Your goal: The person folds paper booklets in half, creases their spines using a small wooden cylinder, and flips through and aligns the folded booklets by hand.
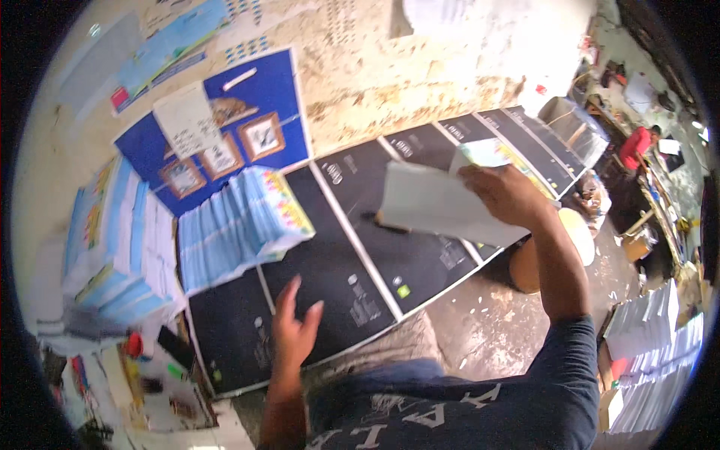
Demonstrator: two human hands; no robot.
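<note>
Over the black-topped table (352,199), my right hand (506,193) grips a pale, thin booklet or sheet (435,201) by its upper right part. Motion blurs it, and how many leaves it has I cannot tell. Just behind the hand is a booklet with a colourful cover (487,152), partly hidden by it. A small brown-edged object (391,223) peeks out below the pale piece. My left hand (295,326) is held above the table's near side, fingers apart, holding nothing. Beyond it leans a row of blue-and-white booklets (240,225).
A tall stack of similar booklets (120,240) stands at the left against the wall. Behind the row is a blue printed board (247,112). A round brown-and-white stool (574,240) sits past the table's right edge. More paper stacks (656,352) and a person in red (636,148) are at right.
</note>
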